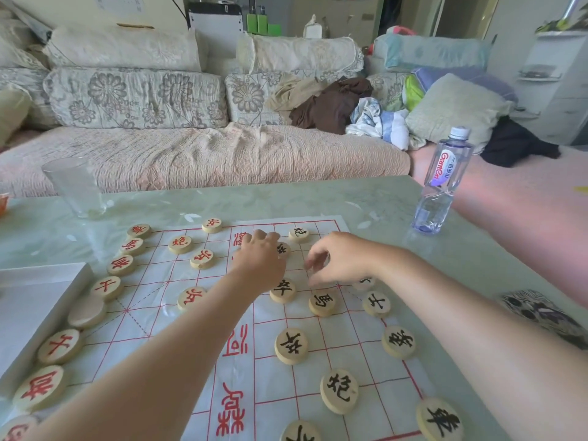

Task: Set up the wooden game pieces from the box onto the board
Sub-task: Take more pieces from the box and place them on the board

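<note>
Your two bare arms reach from the near edge of a pale green glass-topped surface (366, 198) toward the far half of a thin paper board (152, 281) ruled in red lines. The board lies flat across the near middle of the surface. Your left hand (261, 261) has its fingers curled down over one black-lettered piece (282, 248), pinching it at a grid crossing. This is probably to seat it squarely on its starting point. Your right hand (343, 259) hovers just beside it, fingers loosely curled with nothing visible between them, seemingly ready to nudge or take the next piece. The red-lettered pieces (120, 265) run in a column down the board's side toward the left edge, so one army already looks ranked. One blank-faced piece (86, 311) in that column lies lettering down and likely needs turning. The black-lettered pieces (291, 345) sit more loosely on the half toward the right edge, so that side appears unfinished. The white box (28, 300) rests at the left edge, touching the red column, within easy reach. An empty glass (76, 189) stands toward the far left corner and a water bottle (444, 183) toward the far right, both well apart from the board.
</note>
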`<state>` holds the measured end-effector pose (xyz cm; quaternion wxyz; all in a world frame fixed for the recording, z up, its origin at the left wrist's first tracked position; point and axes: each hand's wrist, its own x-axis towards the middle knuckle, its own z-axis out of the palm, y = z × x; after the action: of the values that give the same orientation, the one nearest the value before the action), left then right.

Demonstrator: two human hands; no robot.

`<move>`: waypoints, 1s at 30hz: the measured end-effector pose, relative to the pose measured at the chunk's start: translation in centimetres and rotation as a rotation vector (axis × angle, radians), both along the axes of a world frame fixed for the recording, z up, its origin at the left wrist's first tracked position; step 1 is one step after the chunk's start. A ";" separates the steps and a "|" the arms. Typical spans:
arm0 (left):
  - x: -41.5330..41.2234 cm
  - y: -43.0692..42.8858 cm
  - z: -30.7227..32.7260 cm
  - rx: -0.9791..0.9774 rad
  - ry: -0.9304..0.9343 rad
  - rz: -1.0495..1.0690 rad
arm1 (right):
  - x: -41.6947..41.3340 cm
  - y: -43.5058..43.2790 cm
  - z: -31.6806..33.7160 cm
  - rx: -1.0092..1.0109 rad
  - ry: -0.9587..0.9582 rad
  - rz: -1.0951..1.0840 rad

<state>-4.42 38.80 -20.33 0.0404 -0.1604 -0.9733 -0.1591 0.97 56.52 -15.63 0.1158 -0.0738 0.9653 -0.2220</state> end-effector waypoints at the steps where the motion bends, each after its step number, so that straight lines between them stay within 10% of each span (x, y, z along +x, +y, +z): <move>1: 0.2 0.2 0.2 0.012 0.001 -0.002 | 0.7 0.1 0.1 0.002 -0.044 0.009; 16: -1.1 4.5 1.6 -0.025 -0.018 -0.062 | -0.6 5.8 0.7 -0.018 0.299 -0.194; 30: -6.4 6.1 -0.2 0.002 -0.078 -0.048 | -7.6 7.3 -2.9 0.080 0.203 -0.401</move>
<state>-10.81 44.89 -20.56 -0.0013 -0.1775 -0.9699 -0.1670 -6.59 63.78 -18.54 -0.0254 0.1025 0.9754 -0.1935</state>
